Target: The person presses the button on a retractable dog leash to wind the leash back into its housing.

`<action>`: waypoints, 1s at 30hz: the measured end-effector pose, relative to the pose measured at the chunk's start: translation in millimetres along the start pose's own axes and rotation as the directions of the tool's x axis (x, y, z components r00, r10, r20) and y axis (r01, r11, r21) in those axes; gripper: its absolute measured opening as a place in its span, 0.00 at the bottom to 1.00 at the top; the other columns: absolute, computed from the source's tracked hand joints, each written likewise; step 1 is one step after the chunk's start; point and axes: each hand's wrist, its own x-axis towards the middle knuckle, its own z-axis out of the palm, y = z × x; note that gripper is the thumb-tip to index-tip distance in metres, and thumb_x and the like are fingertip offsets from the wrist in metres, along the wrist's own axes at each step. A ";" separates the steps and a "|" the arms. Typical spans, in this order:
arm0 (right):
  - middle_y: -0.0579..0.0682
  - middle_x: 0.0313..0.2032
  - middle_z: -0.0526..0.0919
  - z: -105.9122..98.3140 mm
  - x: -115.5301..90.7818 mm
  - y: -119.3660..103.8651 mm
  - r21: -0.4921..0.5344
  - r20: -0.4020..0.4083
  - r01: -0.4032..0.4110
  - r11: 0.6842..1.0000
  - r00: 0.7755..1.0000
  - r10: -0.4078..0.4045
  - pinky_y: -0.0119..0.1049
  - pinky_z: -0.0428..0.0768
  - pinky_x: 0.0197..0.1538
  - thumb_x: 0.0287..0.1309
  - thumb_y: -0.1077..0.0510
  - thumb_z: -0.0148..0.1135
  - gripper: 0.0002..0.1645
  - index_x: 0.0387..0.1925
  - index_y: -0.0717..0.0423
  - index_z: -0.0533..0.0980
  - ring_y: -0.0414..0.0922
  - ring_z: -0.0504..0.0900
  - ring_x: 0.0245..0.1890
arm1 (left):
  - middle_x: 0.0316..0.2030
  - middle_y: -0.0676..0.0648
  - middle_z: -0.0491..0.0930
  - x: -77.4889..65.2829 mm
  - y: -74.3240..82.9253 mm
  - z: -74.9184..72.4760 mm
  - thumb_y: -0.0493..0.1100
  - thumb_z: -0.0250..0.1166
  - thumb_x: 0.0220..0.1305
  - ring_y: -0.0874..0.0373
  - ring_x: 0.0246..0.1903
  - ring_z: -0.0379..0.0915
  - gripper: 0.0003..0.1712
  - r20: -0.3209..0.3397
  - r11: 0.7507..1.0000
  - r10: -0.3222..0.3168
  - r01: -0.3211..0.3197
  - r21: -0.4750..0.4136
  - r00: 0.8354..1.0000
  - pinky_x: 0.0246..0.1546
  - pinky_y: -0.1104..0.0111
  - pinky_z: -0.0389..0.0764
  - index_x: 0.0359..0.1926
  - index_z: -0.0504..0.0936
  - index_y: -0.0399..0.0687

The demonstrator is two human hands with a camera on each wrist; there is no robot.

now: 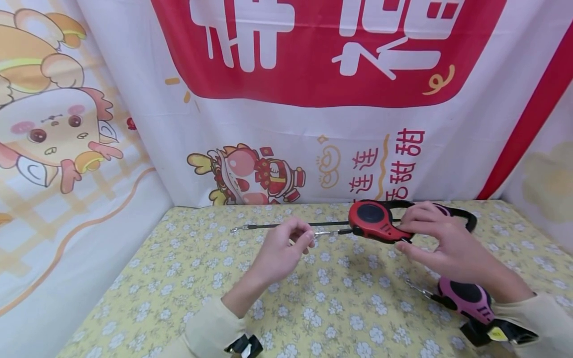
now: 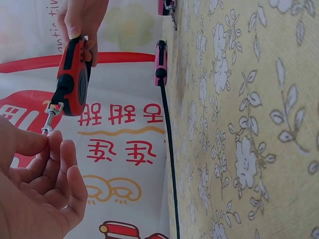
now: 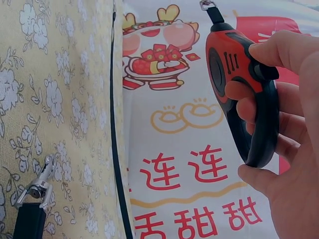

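My right hand grips the handle of a red and black retractable dog leash, held above the table. In the right wrist view the thumb lies on the black button and the fingers wrap round the handle. My left hand pinches the end of the leash's metal clip between thumb and forefinger. Only a short piece of strap shows between clip and casing. Behind it a second, pink leash lies on the table, with its black strap drawn out to the left and ending in a clip.
A third leash, pink and black, lies near my right forearm, its metal clip pointing left. The table wears a yellow flowered cloth. Printed curtains hang behind and on both sides.
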 end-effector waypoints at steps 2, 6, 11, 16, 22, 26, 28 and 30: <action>0.37 0.45 0.84 0.5 -0.3 -0.3 0.000 -0.004 0.003 1.000 1.000 -0.003 0.29 0.74 0.50 0.47 0.61 0.84 0.18 0.41 0.44 0.89 0.32 0.72 0.53 | 0.40 0.44 0.85 -0.4 0.5 0.6 0.42 0.58 0.81 0.55 0.37 0.80 0.08 -0.001 1.000 0.009 -0.009 0.003 1.000 0.37 0.70 0.82 0.49 0.81 0.43; 0.36 0.46 0.83 1.3 -0.6 -1.2 0.005 0.000 -0.007 1.000 1.000 0.007 0.29 0.73 0.51 0.47 0.61 0.83 0.17 0.41 0.45 0.89 0.32 0.72 0.54 | 0.39 0.45 0.85 -0.8 1.2 1.4 0.41 0.58 0.81 0.53 0.37 0.81 0.08 -0.010 1.000 0.021 -0.021 0.004 1.000 0.35 0.70 0.81 0.50 0.81 0.42; 0.36 0.46 0.83 2.4 -0.2 -1.8 0.022 -0.001 -0.007 1.000 1.000 0.007 0.28 0.73 0.51 0.47 0.61 0.83 0.18 0.42 0.45 0.89 0.31 0.72 0.53 | 0.38 0.47 0.84 -0.8 1.6 1.7 0.41 0.59 0.81 0.55 0.36 0.81 0.09 -0.019 1.000 0.024 -0.024 0.007 1.000 0.35 0.70 0.82 0.51 0.81 0.41; 0.37 0.46 0.84 2.7 -0.4 -0.6 0.023 -0.015 0.001 1.000 1.000 -0.001 0.27 0.73 0.51 0.46 0.62 0.84 0.19 0.42 0.46 0.90 0.32 0.72 0.53 | 0.38 0.47 0.85 -0.2 1.1 1.9 0.42 0.59 0.80 0.49 0.37 0.82 0.09 -0.022 1.000 0.029 -0.029 -0.008 0.999 0.36 0.70 0.82 0.50 0.82 0.43; 0.38 0.45 0.84 -0.3 -0.1 2.2 0.023 -0.040 0.003 1.000 0.999 -0.002 0.23 0.73 0.51 0.44 0.64 0.84 0.20 0.42 0.48 0.90 0.31 0.73 0.51 | 0.47 0.50 0.87 -0.7 4.1 0.5 0.44 0.61 0.79 0.56 0.45 0.82 0.11 -0.033 0.999 0.042 -0.042 0.012 0.999 0.47 0.71 0.83 0.55 0.84 0.50; 0.39 0.45 0.84 -5.6 -1.6 6.5 0.007 -0.038 -0.015 1.000 0.999 0.015 0.22 0.73 0.50 0.45 0.64 0.84 0.19 0.42 0.49 0.90 0.30 0.72 0.50 | 0.55 0.53 0.86 -0.2 4.3 0.1 0.46 0.63 0.78 0.60 0.54 0.81 0.16 -0.035 0.998 0.059 -0.057 0.034 0.998 0.57 0.65 0.82 0.63 0.82 0.54; 0.39 0.45 0.84 -9.4 -3.1 10.5 -0.011 -0.033 -0.028 1.000 0.999 0.027 0.22 0.73 0.49 0.46 0.63 0.84 0.19 0.43 0.49 0.90 0.29 0.71 0.50 | 0.59 0.52 0.84 0.7 2.8 1.2 0.47 0.63 0.78 0.59 0.58 0.80 0.20 -0.017 0.997 0.067 -0.067 0.032 0.998 0.60 0.61 0.82 0.67 0.79 0.55; 0.40 0.46 0.84 -13.4 -5.1 15.4 -0.020 -0.026 -0.050 0.999 0.998 0.050 0.21 0.73 0.48 0.47 0.62 0.84 0.19 0.43 0.50 0.90 0.28 0.71 0.50 | 0.64 0.53 0.82 1.7 0.3 2.8 0.48 0.62 0.79 0.56 0.62 0.78 0.23 0.012 0.997 0.073 -0.073 0.028 0.997 0.63 0.57 0.81 0.71 0.76 0.56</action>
